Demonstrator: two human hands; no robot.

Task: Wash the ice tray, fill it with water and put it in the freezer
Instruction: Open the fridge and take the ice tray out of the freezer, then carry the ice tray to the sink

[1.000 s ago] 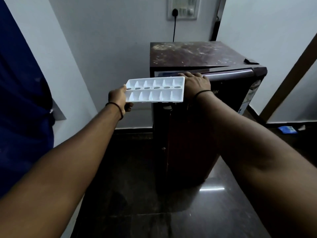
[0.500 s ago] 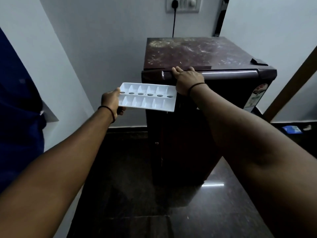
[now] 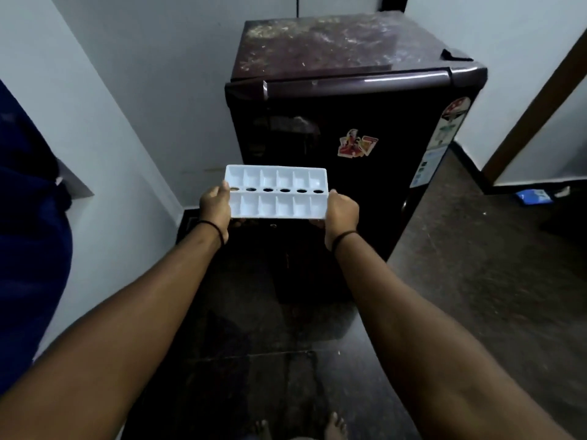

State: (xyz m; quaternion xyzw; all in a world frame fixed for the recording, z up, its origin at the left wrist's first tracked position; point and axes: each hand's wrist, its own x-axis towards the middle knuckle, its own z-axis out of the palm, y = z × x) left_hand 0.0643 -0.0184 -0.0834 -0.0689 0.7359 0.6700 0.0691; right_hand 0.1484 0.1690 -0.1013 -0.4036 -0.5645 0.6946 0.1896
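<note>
A white plastic ice tray (image 3: 275, 192) with two rows of cells and a middle row of holes is held level in front of me. My left hand (image 3: 215, 206) grips its left end and my right hand (image 3: 341, 212) grips its right end. Its cells look empty. Behind it stands a small dark maroon fridge (image 3: 349, 128) with its door shut and stickers on the front.
A white wall runs along the left, with a blue curtain or cloth (image 3: 28, 249) at the far left edge. A wooden door frame (image 3: 533, 106) stands at the right, and a blue packet (image 3: 532, 196) lies on the dark floor. My bare feet (image 3: 301, 428) show at the bottom.
My right hand left the top of the fridge door and took hold of the tray's right end. The fridge door now stands shut. The tray came lower and closer to me.
</note>
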